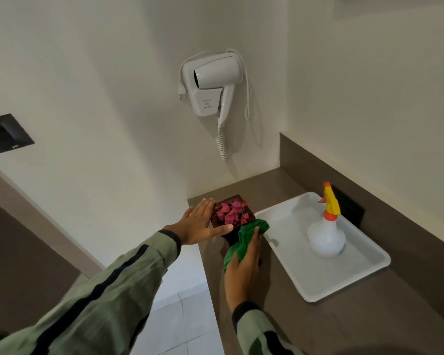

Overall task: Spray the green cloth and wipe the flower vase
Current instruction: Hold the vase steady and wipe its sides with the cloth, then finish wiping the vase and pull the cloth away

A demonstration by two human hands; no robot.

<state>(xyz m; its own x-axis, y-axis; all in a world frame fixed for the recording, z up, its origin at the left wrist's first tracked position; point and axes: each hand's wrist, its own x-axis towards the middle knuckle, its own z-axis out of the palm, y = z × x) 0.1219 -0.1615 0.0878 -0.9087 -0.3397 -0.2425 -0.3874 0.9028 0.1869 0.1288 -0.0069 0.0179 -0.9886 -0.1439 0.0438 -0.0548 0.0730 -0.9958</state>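
A dark square flower vase (237,199) holding pink flowers (230,212) stands at the left end of the brown counter. My left hand (201,221) grips the vase's left side, fingers along the far edge and thumb across the near rim. My right hand (242,267) presses the green cloth (249,233) against the vase's near right side; the vase's lower part is hidden behind cloth and hand. A white spray bottle (325,238) with a yellow and orange trigger head stands upright in the white tray (326,285) to the right.
The brown counter (305,326) runs from the wall corner toward me, with a raised ledge (395,213) behind the tray. A white hair dryer (212,83) hangs on the wall above the vase. The counter's left edge drops to a tiled floor (182,303).
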